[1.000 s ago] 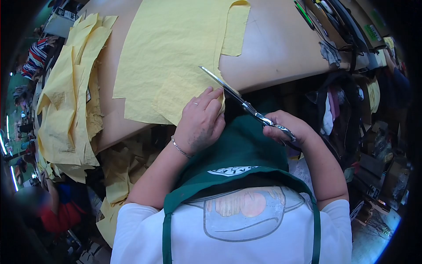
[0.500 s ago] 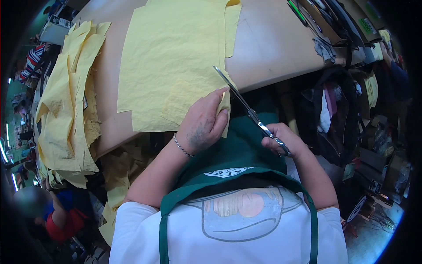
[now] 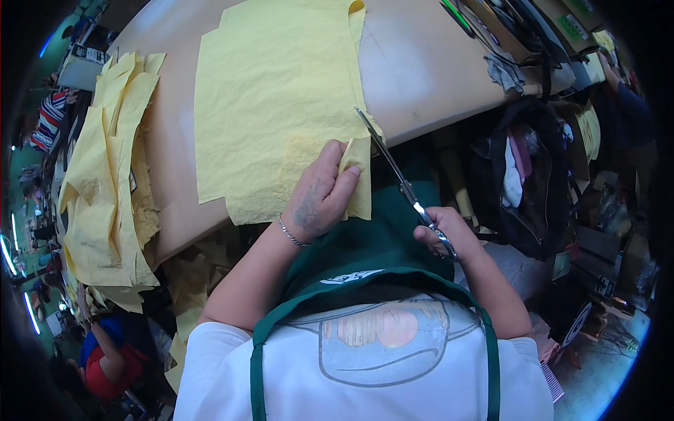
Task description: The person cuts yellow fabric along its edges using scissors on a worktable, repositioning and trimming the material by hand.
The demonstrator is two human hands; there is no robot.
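Observation:
A large sheet of yellow fabric [image 3: 281, 91] lies across the tan table and hangs slightly over its near edge. My left hand [image 3: 323, 189], with a bracelet at the wrist, pinches a folded part of the fabric near its lower right corner. Long metal scissors [image 3: 404, 184] are in my right hand [image 3: 446, 231], thumb and fingers at the handles. Their blades point up and left along the fabric's right edge, and look nearly closed. A darker patch shows through the fabric beside my left hand.
More yellow fabric [image 3: 109, 182] is piled at the table's left. A grey cloth [image 3: 504, 72] and pens lie at the back right of the table [image 3: 435, 77]. An open black bag [image 3: 530, 182] stands at right. A person in red [image 3: 109, 358] is at lower left.
The view has shifted. My left hand has changed its hold, now pinching a turned-up fold of the fabric. The scissors have swung steeper, their tips nearer the fabric's right edge.

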